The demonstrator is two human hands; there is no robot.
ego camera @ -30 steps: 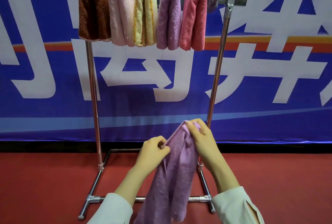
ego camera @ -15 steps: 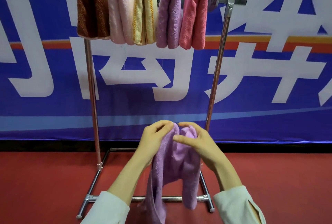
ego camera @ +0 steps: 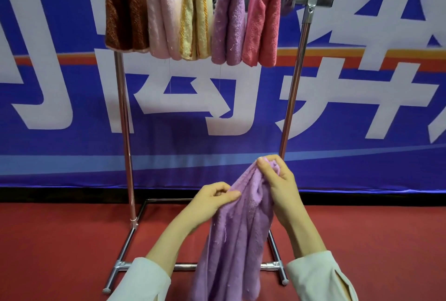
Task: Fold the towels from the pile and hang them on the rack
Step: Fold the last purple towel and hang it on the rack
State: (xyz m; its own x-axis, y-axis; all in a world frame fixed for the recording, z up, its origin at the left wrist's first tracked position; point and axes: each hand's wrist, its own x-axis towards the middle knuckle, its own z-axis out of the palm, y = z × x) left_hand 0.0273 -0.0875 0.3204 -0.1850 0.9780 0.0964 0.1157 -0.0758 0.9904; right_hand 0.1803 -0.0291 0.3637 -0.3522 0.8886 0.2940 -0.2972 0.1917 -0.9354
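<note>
Right hand: the right hand (ego camera: 281,187) grasps the top of a fluffy lilac microfibre towel (ego camera: 237,235), fingers curled over its highest bunched corner.
Left hand: the left hand (ego camera: 212,200) pinches the same towel's edge just below and to the left, thumb against fingertips.
Towel position: it hangs in the air between the two hands, in front of the rack's lower frame, its tail dropping out of view at the bottom.
Towel look: soft, crumpled into vertical folds, not yet squared; long axis near vertical, leaning up to the right.
Key relation: the free stretch of the chrome metal rack's (ego camera: 125,136) top bar (ego camera: 321,1) lies well above the hands and to the right; the right hand is the nearer and higher one.
Rack load: a brown towel (ego camera: 125,11), pale pink towel (ego camera: 164,16), yellow towel (ego camera: 195,18), purple towel (ego camera: 229,23) and coral towel (ego camera: 263,23) hang folded side by side.
Judgement: folding looks unfinished, so hanging likely waits on it.
</note>
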